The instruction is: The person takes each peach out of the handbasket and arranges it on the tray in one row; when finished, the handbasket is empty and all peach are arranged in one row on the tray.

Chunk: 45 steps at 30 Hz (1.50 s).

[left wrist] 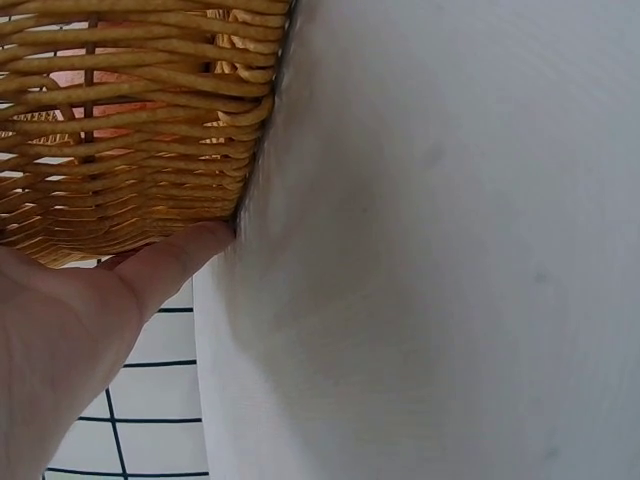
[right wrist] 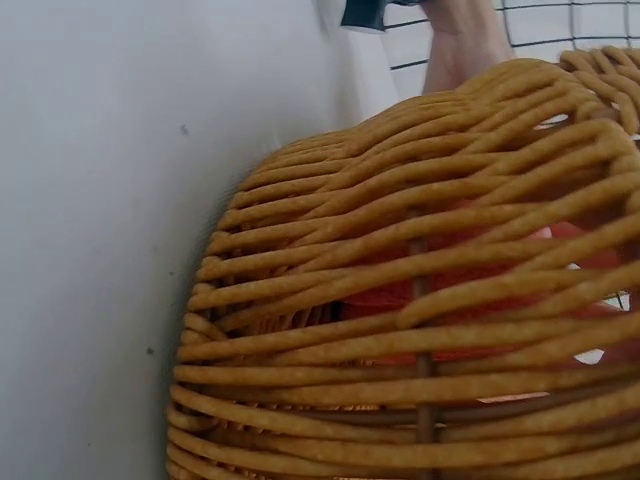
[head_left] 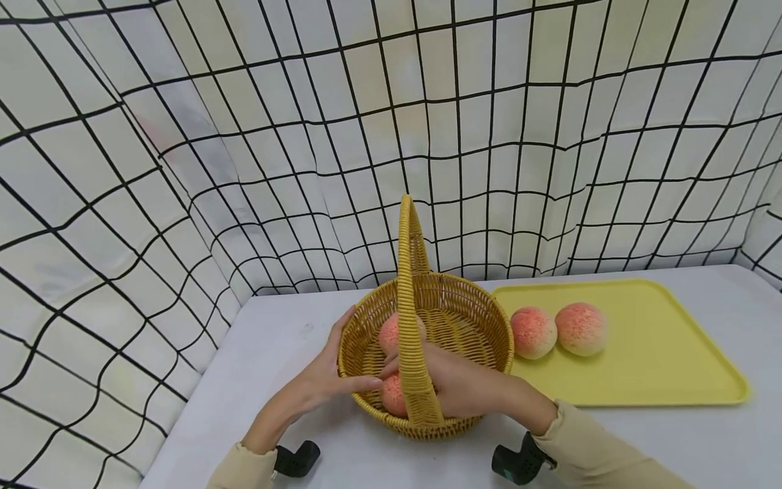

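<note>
A yellow wicker basket [head_left: 502, 309] with a tall arched handle stands on the white table. My left hand [head_left: 324, 373] holds its left side, with the thumb over the near rim and the fingers along the outer wall. In the left wrist view, a finger lies low against the wicker wall [left wrist: 130, 130]. My right hand [head_left: 461, 384] reaches into the basket beneath the handle. Its fingers curl over a pink peach [head_left: 393, 397] at the near left, which the handle partly hides. Another peach [head_left: 391, 333] lies just behind, inside the basket.
To the right a yellow tray [head_left: 660, 353] lies on the white table [head_left: 269, 339]. Two more peaches, one nearer the basket [head_left: 533, 333] and one beside it [head_left: 582, 329], sit at the tray's left. A black grid net [head_left: 379, 136] over white cloth encloses the back and sides.
</note>
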Available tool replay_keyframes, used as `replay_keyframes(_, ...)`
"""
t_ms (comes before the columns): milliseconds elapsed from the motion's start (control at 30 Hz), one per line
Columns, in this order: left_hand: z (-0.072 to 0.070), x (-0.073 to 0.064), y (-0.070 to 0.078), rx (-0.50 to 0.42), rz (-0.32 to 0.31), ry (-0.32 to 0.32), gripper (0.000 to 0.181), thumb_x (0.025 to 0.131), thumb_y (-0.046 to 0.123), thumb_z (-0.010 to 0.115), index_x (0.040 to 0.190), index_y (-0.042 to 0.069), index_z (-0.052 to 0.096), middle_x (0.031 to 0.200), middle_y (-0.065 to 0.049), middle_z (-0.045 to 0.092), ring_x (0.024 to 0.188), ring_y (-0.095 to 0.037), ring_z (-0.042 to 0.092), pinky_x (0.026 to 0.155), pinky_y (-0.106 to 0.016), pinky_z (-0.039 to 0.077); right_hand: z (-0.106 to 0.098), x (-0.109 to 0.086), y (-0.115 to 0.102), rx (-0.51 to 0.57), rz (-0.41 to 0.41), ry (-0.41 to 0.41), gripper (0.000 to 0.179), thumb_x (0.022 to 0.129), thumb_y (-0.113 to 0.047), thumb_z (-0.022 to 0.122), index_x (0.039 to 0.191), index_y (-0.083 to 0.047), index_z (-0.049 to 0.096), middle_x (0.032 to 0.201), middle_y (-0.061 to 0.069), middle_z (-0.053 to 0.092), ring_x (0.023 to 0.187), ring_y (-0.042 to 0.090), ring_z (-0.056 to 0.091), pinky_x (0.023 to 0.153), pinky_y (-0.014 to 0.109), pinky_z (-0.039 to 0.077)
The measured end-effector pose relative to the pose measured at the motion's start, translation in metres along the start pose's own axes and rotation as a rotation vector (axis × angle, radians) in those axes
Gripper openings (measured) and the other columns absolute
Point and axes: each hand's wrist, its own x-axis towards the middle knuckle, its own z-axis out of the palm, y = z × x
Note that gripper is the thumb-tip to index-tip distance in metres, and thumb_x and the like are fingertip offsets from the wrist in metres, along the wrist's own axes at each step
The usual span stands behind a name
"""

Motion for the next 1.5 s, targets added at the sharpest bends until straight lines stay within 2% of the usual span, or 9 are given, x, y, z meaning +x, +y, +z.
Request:
replay_keyframes(267, -0.002, -0.002, -0.002, -0.007, -0.009, -0.002, 0.129, 0.081, 0.041, 0.088, 0.168, 0.028, -0.005, 0.172, -0.022, 0.012, 0.156, -0.044, 0.020, 0.122, -0.064, 0.023, 0.004, 0.004, 0.000, -0.067, -0.047, 0.000, 0.042, 0.092, -0.015, 0.082, 0.130, -0.010, 0.066, 0.124, -0.001, 0.070, 0.124, 0.016, 0.056, 0.109, 0.040, 0.047)
replay_keyframes(500, -0.003, -0.002, -0.001, -0.015, -0.006, 0.009, 0.129, 0.080, 0.039, 0.089, 0.168, 0.028, -0.004, 0.172, -0.022, 0.013, 0.155, -0.045, 0.022, 0.122, -0.063, 0.024, 0.003, 0.010, -0.003, -0.051, 0.008, -0.042, 0.038, 0.091, -0.012, 0.082, 0.127, -0.012, 0.069, 0.120, -0.004, 0.068, 0.113, 0.006, 0.057, 0.103, 0.030, 0.049)
replay_keyframes(667, -0.002, -0.001, -0.001, -0.021, -0.006, 0.008, 0.128, 0.081, 0.036, 0.089, 0.168, 0.029, -0.004, 0.172, -0.022, 0.014, 0.155, -0.044, 0.023, 0.122, -0.062, 0.024, -0.002, 0.007, -0.004, -0.025, 0.059, 0.004, 0.033, 0.091, -0.014, 0.082, 0.122, -0.012, 0.073, 0.117, -0.003, 0.071, 0.110, 0.006, 0.061, 0.098, 0.029, 0.052)
replay_keyframes(833, -0.002, 0.000, 0.001, -0.014, -0.003, 0.005, 0.126, 0.083, 0.035, 0.088, 0.168, 0.029, -0.005, 0.172, -0.022, 0.012, 0.155, -0.045, 0.022, 0.122, -0.064, 0.022, -0.019, -0.006, -0.010, -0.022, 0.165, 0.104, 0.053, 0.083, -0.020, 0.091, 0.131, -0.015, 0.070, 0.134, 0.000, 0.063, 0.128, 0.018, 0.057, 0.105, 0.041, 0.052)
replay_keyframes(900, -0.003, 0.000, 0.001, -0.009, -0.004, 0.008, 0.126, 0.083, 0.035, 0.088, 0.168, 0.028, -0.005, 0.172, -0.023, 0.011, 0.155, -0.046, 0.022, 0.122, -0.064, 0.022, -0.030, -0.014, -0.014, -0.018, 0.183, 0.166, 0.059, 0.079, -0.018, 0.094, 0.132, -0.019, 0.069, 0.138, -0.003, 0.061, 0.132, 0.020, 0.054, 0.105, 0.042, 0.052)
replay_keyframes(1033, -0.003, 0.000, 0.001, -0.010, -0.013, 0.011, 0.127, 0.083, 0.034, 0.088, 0.169, 0.028, -0.005, 0.172, -0.023, 0.010, 0.155, -0.046, 0.020, 0.122, -0.064, 0.020, -0.059, -0.035, -0.020, 0.001, 0.169, 0.306, 0.059, 0.076, -0.008, 0.094, 0.128, -0.023, 0.069, 0.135, -0.005, 0.061, 0.128, 0.019, 0.056, 0.096, 0.037, 0.058)
replay_keyframes(1167, -0.002, 0.000, 0.000, -0.012, -0.015, 0.006, 0.128, 0.082, 0.036, 0.089, 0.169, 0.027, -0.005, 0.172, -0.023, 0.010, 0.156, -0.046, 0.019, 0.123, -0.064, 0.019, -0.092, -0.066, -0.024, 0.002, 0.159, 0.412, 0.061, 0.077, -0.003, 0.092, 0.129, -0.021, 0.067, 0.138, 0.000, 0.059, 0.129, 0.015, 0.056, 0.091, 0.033, 0.060)
replay_keyframes(1267, -0.001, 0.001, -0.001, -0.021, -0.002, -0.001, 0.129, 0.081, 0.036, 0.090, 0.169, 0.026, -0.005, 0.172, -0.023, 0.012, 0.155, -0.045, 0.022, 0.123, -0.064, 0.020, -0.114, -0.096, -0.024, -0.009, 0.144, 0.443, 0.065, 0.076, 0.006, 0.090, 0.132, -0.014, 0.065, 0.140, 0.005, 0.057, 0.129, 0.013, 0.055, 0.091, 0.030, 0.060)
replay_keyframes(1500, -0.001, 0.000, -0.001, -0.020, 0.005, 0.003, 0.129, 0.081, 0.037, 0.090, 0.169, 0.028, -0.004, 0.172, -0.022, 0.013, 0.156, -0.044, 0.022, 0.123, -0.064, 0.020, -0.151, -0.162, -0.014, -0.148, 0.159, 0.456, 0.079, 0.065, 0.020, 0.090, 0.135, -0.003, 0.060, 0.142, 0.006, 0.056, 0.132, 0.009, 0.052, 0.091, 0.018, 0.056)
